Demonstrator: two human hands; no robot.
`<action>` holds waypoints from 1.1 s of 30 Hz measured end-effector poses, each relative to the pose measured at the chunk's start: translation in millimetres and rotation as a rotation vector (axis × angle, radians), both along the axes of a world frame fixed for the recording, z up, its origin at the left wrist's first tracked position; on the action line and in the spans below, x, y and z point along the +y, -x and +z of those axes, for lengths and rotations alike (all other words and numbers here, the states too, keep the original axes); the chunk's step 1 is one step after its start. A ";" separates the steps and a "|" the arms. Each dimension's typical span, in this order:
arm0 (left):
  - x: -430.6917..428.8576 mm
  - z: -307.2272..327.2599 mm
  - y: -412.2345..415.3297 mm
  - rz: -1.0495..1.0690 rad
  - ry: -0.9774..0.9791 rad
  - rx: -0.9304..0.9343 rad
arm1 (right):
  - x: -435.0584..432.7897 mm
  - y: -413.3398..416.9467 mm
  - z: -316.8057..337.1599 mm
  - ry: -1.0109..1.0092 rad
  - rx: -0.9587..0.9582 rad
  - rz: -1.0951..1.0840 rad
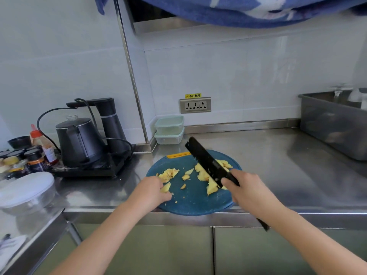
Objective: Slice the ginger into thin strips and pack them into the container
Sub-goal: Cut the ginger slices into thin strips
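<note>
While our right hand [249, 190] wraps its grip tight round the handle of the black cleaver [206, 160], the blade is held tilted up and off the round blue cutting board [195, 201], pointing toward the back wall, which we judge leaves the other hand room to work away from the edge. Our left hand [153, 190] rests at the board's near left side, its grip curled and pinching a wedge of ginger [165, 187], likely to gather or line up pieces for the next cut. We see the ginger lying all on the board: a shredded clump just beyond the left fingers, a few small bits in the middle, and a bigger heap of flat slices partly under the blade on the right. It looks peeled and pale yellow, cut into uneven flakes and wedges rather than fine strips, so we reckon most of the slicing is yet to do. Two pale green lidded containers [169, 129] sit stacked at the back of the steel surface [278, 165], well apart from the board, presumably waiting there until packing
</note>
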State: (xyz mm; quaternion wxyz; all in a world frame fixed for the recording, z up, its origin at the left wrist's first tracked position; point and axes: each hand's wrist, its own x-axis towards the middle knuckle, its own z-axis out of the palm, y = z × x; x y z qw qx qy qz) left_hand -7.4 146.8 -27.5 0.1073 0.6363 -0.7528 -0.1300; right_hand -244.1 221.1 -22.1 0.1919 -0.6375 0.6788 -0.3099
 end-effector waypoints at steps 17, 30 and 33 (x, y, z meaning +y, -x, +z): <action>-18.1 -13.7 -12.6 0.117 0.030 0.131 | 44.0 -56.9 14.3 -0.506 -0.053 0.212; -14.3 -9.4 11.8 0.064 0.061 0.092 | -0.2 -36.4 1.7 -0.155 1.132 0.295; -10.6 -7.2 21.4 0.059 0.050 0.061 | -5.1 -33.1 3.2 -0.138 1.226 0.307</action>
